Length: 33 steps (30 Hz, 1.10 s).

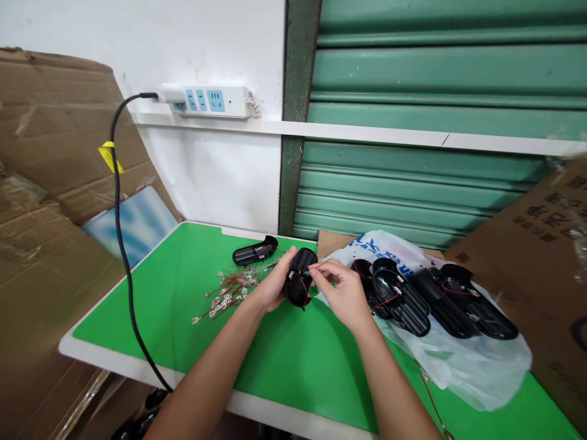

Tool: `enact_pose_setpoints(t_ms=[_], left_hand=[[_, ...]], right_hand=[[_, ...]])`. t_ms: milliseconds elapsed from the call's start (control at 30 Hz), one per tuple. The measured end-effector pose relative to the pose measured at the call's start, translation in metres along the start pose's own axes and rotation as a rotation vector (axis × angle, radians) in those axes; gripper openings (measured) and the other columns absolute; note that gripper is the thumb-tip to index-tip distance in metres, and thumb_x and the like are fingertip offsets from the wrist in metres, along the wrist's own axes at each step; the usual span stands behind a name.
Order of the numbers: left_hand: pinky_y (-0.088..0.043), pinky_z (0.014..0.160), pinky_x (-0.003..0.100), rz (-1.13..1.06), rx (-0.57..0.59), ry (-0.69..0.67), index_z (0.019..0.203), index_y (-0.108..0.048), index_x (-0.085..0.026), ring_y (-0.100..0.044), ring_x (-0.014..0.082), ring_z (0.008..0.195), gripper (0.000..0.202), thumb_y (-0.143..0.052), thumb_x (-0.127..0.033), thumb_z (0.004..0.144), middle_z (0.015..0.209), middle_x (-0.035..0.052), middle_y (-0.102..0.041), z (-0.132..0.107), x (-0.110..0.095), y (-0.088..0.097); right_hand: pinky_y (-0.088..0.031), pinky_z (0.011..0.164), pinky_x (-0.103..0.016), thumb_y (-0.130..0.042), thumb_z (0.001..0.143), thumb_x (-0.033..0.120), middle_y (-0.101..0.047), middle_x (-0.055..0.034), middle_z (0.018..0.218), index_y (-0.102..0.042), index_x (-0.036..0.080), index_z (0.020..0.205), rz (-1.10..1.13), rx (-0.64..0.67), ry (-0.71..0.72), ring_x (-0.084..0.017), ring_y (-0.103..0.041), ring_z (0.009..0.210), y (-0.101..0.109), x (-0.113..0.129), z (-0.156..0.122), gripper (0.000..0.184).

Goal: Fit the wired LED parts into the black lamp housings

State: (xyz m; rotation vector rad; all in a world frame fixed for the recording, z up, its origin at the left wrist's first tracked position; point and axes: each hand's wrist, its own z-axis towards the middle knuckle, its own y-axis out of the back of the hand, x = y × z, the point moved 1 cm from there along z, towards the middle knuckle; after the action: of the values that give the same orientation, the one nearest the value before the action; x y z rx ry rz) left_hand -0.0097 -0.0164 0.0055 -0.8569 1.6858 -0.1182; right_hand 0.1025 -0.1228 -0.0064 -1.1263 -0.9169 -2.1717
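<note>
My left hand (pixel 274 285) is wrapped round a black oval plastic housing (pixel 300 278) held just above the green table (pixel 174 305). My right hand (pixel 342 291) is at the housing's right side, its fingertips pinched on a thin red wire (pixel 321 266) that runs from it. A second black housing (pixel 255 251) lies on the table behind my left hand. A loose pile of red wires with small metal contacts (pixel 228 289) lies to the left of my left hand.
Several more black housings (pixel 435 296) rest on a white plastic bag (pixel 463 360) at the right. Cardboard boxes stand at the left (pixel 50 183) and right (pixel 545 244). A power strip (pixel 208 100) is on the wall, its black cable (pixel 120 232) hanging down over the table's left edge.
</note>
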Motion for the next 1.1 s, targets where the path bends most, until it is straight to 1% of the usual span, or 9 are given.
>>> enact_pose_setpoints(t_ms=[100, 233, 367, 500, 667, 767, 867, 1033, 1100], left_hand=[[-0.051, 0.056, 0.027, -0.006, -0.001, -0.004, 0.137, -0.059, -0.018, -0.057, 0.0148, 0.060, 0.059, -0.031, -0.057, 0.103, 0.094, 0.0084, -0.070, 0.001, 0.001, 0.002], [-0.050, 0.057, 0.026, -0.012, 0.001, -0.002, 0.128, -0.065, -0.015, -0.057, 0.0145, 0.061, 0.061, -0.039, -0.063, 0.099, 0.091, 0.0086, -0.070, 0.004, 0.004, 0.004], [-0.050, 0.057, 0.026, -0.011, 0.007, 0.007, 0.123, -0.067, -0.014, -0.056, 0.0150, 0.062, 0.061, -0.038, -0.062, 0.099, 0.089, 0.0090, -0.069, 0.003, 0.005, 0.004], [-0.050, 0.059, 0.027, -0.006, -0.011, 0.020, 0.123, -0.066, -0.013, -0.055, 0.0151, 0.062, 0.060, -0.032, -0.058, 0.102, 0.086, 0.0092, -0.068, 0.002, 0.004, 0.002], [-0.045, 0.061, 0.024, -0.010, -0.040, -0.014, 0.126, -0.063, -0.017, -0.055, 0.0153, 0.066, 0.059, -0.045, -0.064, 0.096, 0.088, 0.0056, -0.067, 0.006, 0.007, 0.005], [-0.044, 0.067, 0.024, 0.004, -0.084, -0.028, 0.121, -0.064, -0.016, -0.056, 0.0154, 0.074, 0.059, -0.053, -0.066, 0.091, 0.086, 0.0028, -0.065, 0.009, 0.010, 0.008], [-0.044, 0.075, 0.023, -0.008, -0.103, -0.062, 0.119, -0.063, -0.016, -0.057, 0.0156, 0.082, 0.055, -0.057, -0.063, 0.090, 0.090, 0.0014, -0.065, 0.011, 0.012, 0.008], [-0.042, 0.091, 0.024, -0.002, -0.141, -0.160, 0.119, -0.060, -0.016, -0.057, 0.0161, 0.099, 0.041, -0.051, -0.049, 0.096, 0.108, 0.0037, -0.065, 0.012, 0.014, 0.005], [-0.041, 0.096, 0.024, 0.014, -0.141, -0.234, 0.121, -0.058, -0.017, -0.056, 0.0175, 0.108, 0.038, -0.052, -0.043, 0.094, 0.114, 0.0043, -0.064, 0.012, 0.016, 0.005]], right_hand=[[-0.051, 0.063, -0.029, -0.064, 0.092, 0.034, -0.070, -0.0069, 0.082, -0.074, 0.018, 0.085, -0.067, -0.007, 0.045, -0.016, -0.064, 0.067, -0.001, 0.002, 0.000, 0.020], [-0.050, 0.063, -0.029, -0.063, 0.093, 0.031, -0.070, -0.0064, 0.082, -0.075, 0.018, 0.087, -0.128, -0.008, 0.082, -0.016, -0.064, 0.068, -0.001, 0.002, -0.001, 0.019], [-0.050, 0.063, -0.028, -0.063, 0.094, 0.030, -0.071, -0.0061, 0.083, -0.075, 0.018, 0.088, -0.154, -0.022, 0.102, -0.015, -0.064, 0.068, -0.001, 0.001, -0.001, 0.018], [-0.050, 0.063, -0.029, -0.063, 0.094, 0.028, -0.072, -0.0058, 0.083, -0.075, 0.018, 0.088, -0.183, -0.031, 0.126, -0.016, -0.064, 0.068, -0.001, 0.002, -0.001, 0.017], [-0.051, 0.068, -0.030, -0.059, 0.095, 0.025, -0.072, -0.0056, 0.086, -0.074, 0.019, 0.090, -0.291, -0.011, 0.203, -0.017, -0.065, 0.073, -0.001, 0.002, -0.002, 0.017], [-0.051, 0.071, -0.030, -0.058, 0.096, 0.024, -0.071, -0.0059, 0.090, -0.073, 0.018, 0.094, -0.388, -0.004, 0.247, -0.018, -0.066, 0.078, -0.001, -0.002, -0.003, 0.016], [-0.051, 0.074, -0.031, -0.058, 0.096, 0.023, -0.070, -0.0057, 0.090, -0.071, 0.018, 0.094, -0.487, -0.015, 0.274, -0.018, -0.066, 0.080, -0.001, -0.004, -0.004, 0.014], [-0.048, 0.072, -0.031, -0.053, 0.098, 0.020, -0.066, -0.0063, 0.084, -0.067, 0.015, 0.090, -0.602, 0.006, 0.339, -0.019, -0.063, 0.078, -0.004, -0.002, -0.006, 0.016], [-0.047, 0.072, -0.032, -0.051, 0.098, 0.019, -0.065, -0.0071, 0.084, -0.066, 0.015, 0.091, -0.607, 0.003, 0.358, -0.019, -0.063, 0.078, -0.006, -0.001, -0.006, 0.017]])
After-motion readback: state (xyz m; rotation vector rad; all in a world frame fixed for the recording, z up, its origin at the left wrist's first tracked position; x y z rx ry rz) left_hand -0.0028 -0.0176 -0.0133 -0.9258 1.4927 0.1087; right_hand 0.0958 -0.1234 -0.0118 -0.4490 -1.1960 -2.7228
